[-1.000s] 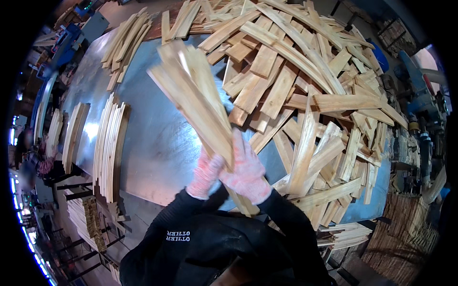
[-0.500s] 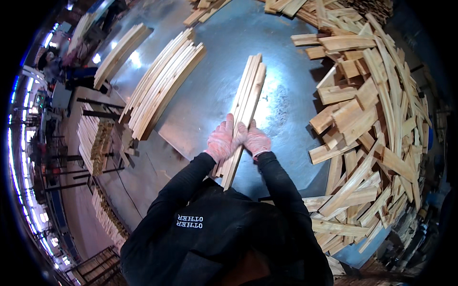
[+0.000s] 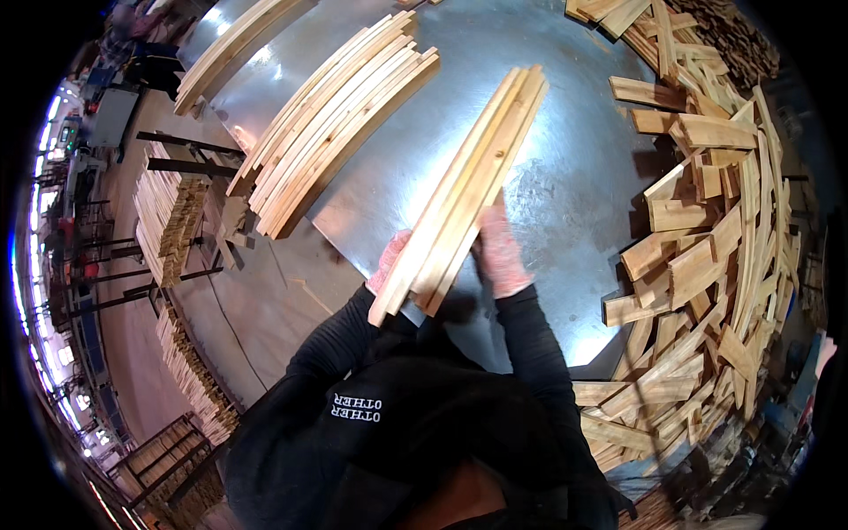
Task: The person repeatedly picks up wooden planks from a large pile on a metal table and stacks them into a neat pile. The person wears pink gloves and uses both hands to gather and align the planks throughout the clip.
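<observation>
Our bundle of boards (image 3: 477, 177) now reaches farther toward the top of the frame than it did half a second ago, and our hands have shifted from lying over its top to its two sides. It slants across the centre of the frame, above the bare metal table (image 3: 574, 221), between the neat row of boards (image 3: 340, 124) at upper left and the loose heap of boards (image 3: 707, 256) on the right. Our gloved left hand (image 3: 389, 258) clasps the left side near the lower end, mostly covered by wood; our right hand (image 3: 503, 256) grips the right side, its fingertips hidden. We judge the load stiff, moderately heavy and hardly fragile, though separate boards could slide lengthwise, so a two-sided squeeze nearer the middle should suit it best.
</observation>
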`<state>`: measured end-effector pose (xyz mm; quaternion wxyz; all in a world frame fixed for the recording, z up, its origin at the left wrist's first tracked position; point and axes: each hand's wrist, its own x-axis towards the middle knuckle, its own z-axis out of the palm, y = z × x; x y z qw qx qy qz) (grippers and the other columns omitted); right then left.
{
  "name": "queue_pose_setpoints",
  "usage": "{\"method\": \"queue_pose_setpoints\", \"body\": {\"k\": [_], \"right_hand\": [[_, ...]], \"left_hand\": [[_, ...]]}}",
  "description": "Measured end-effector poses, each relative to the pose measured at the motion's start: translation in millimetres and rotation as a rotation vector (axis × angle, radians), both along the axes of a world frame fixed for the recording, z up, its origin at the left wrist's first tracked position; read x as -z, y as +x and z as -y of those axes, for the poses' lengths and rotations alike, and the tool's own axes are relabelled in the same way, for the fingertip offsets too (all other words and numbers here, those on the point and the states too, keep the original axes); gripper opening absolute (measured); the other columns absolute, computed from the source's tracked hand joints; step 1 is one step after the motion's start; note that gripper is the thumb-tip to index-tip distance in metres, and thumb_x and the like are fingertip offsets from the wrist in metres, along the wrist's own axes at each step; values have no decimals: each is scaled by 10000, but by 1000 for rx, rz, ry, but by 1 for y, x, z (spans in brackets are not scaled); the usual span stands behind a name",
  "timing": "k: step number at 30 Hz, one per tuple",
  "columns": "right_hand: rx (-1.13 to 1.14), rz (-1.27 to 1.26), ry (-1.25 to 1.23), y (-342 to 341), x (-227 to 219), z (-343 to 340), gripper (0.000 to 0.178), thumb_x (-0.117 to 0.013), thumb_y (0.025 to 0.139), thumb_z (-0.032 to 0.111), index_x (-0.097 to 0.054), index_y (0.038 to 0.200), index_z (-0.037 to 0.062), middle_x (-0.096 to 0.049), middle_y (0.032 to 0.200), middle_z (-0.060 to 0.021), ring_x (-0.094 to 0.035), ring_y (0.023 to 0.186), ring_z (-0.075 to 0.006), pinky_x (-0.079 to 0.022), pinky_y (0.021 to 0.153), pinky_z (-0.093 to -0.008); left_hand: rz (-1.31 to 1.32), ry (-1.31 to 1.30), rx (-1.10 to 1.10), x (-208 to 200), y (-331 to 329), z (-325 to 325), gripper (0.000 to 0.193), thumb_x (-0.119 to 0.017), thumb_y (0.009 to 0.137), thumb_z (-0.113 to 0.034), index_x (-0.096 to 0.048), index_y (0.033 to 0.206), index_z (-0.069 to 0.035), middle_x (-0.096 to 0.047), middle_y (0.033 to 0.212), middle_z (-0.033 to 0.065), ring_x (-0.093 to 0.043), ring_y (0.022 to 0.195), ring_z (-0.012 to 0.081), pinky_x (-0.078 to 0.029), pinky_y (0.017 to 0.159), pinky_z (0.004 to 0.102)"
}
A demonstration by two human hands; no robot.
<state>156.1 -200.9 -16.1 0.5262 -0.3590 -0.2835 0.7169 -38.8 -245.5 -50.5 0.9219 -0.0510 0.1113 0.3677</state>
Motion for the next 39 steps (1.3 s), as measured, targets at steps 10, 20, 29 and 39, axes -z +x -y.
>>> {"method": "queue_pose_setpoints", "body": {"k": [10, 20, 29, 39], "right_hand": [[-651, 1029, -222, -112, 8, -36, 1199, -562, 921, 647, 137, 1506, -131, -635, 1259, -280, -629, 1161, -387, -478, 980, -359], [-783, 1239, 414, -106, 10, -70, 893, -526, 966, 549, -256, 1511, -104, -661, 1162, -275, -646, 1108, -377, -506, 942, -403], [766, 2551, -96, 426, -159, -16, 794, -647, 894, 382, -317, 1548, 75, -569, 1385, -220, -593, 1221, -363, -482, 1019, -451], [296, 1932, 179, 416, -213, 14, 545, -546, 965, 367, -493, 1417, 67, -707, 954, -198, -690, 830, -362, -556, 727, -455]], "left_hand": [[-2232, 660, 676, -55, -132, -33, 362, -583, 946, -451, -719, 871, -124, -710, 833, 104, -693, 759, 342, -551, 678, 429], [-2713, 1510, 411, -3, -173, -63, 855, -728, 762, -399, -432, 1468, -18, -406, 1515, 242, -311, 1450, 403, -194, 1219, 514], [-1987, 1247, -87, -74, -21, -34, 705, -715, 870, -121, -403, 1488, 10, -480, 1476, 223, -501, 1336, 358, -416, 1110, 386], [-1054, 1147, 81, -151, 321, -2, 768, -615, 907, -71, -222, 1562, 10, -502, 1448, 247, -518, 1342, 287, -433, 1088, 383]]}}
